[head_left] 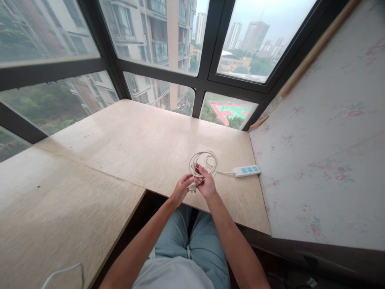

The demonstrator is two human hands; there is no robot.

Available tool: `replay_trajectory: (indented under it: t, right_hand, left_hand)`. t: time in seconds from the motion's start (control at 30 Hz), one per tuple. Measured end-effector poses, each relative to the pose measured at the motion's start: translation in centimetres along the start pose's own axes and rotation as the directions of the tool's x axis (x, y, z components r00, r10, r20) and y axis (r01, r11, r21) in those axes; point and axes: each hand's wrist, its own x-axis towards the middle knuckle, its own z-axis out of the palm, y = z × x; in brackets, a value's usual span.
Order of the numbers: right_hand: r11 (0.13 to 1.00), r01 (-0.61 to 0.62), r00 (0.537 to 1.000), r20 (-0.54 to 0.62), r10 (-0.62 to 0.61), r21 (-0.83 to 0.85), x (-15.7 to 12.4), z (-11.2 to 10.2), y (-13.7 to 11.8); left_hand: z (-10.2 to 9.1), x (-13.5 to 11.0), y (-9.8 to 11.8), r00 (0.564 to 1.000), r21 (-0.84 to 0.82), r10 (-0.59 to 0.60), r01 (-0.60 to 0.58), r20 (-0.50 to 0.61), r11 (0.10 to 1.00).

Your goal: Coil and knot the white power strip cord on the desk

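A white power cord (207, 152) is gathered into loose loops above the table's front edge. My right hand (207, 184) is closed round the bottom of these loops. At the cord's end, the plug (192, 187) hangs with its prongs downward, and my left hand (183, 188) has its fingers closed on the cord close to it. From the loops the cord runs right to a white power strip (246, 171) with blue socket faces, which lies on the table by the wall. My fingers partly hide the cord where they meet.
The beige stone-patterned tabletop (144, 140) reaches back to dark-framed windows (201, 80). On the right stands a flower-papered wall (325, 160). Another white cable (64, 269) lies at the lower left. A dark gap opens below the table's front edge, over my legs.
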Motion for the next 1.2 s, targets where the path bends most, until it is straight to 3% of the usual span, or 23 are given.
replay_trajectory:
  t: [0.17, 0.37, 0.57, 0.8, 0.9, 1.0, 1.1, 1.2]
  right_hand:
    - [0.98, 0.176, 0.977, -0.14, -0.163, 0.087, 0.1, 0.8, 1.8]
    - [0.955, 0.248, 0.946, -0.253, -0.202, 0.163, -0.3, 1.2, 2.8]
    - [0.967, 0.253, 0.941, -0.237, -0.24, 0.027, -1.1, 1.3, 2.7]
    - [0.944, 0.26, 0.918, -0.249, -0.307, -0.205, -1.7, 0.3, 3.8]
    - [0.874, 0.266, 0.893, -0.238, -0.382, -0.406, -1.9, -0.5, 3.9]
    - [0.753, 0.287, 0.871, -0.166, -0.463, -0.593, -2.1, -0.9, 3.8]
    - [0.671, 0.319, 0.851, -0.11, -0.514, -0.669, -2.3, -1.3, 3.5]
    - [0.66, 0.32, 0.86, -0.084, -0.503, -0.68, -2.4, -1.8, 3.4]
  left_hand:
    - [2.3, -1.4, -3.9, 0.985, -0.257, 0.097, -0.132, -0.143, 0.957]
    - [4.3, 0.2, -3.3, 0.954, -0.312, 0.171, -0.246, -0.248, 0.918]
    - [4.1, 0.7, -2.5, 0.949, -0.193, 0.173, -0.228, -0.265, 0.954]
    - [3.6, 0.5, -3.4, 0.936, -0.143, 0.172, -0.224, -0.308, 0.964]
    - [3.6, 0.3, -3.8, 0.927, -0.107, 0.183, -0.229, -0.328, 0.967]
    - [3.5, 0.2, -3.8, 0.904, -0.04, 0.224, -0.256, -0.363, 0.966]
    - [3.4, 0.1, -3.7, 0.902, -0.033, 0.241, -0.27, -0.359, 0.962]
    - [3.2, 0.1, -3.5, 0.911, -0.087, 0.224, -0.269, -0.346, 0.959]
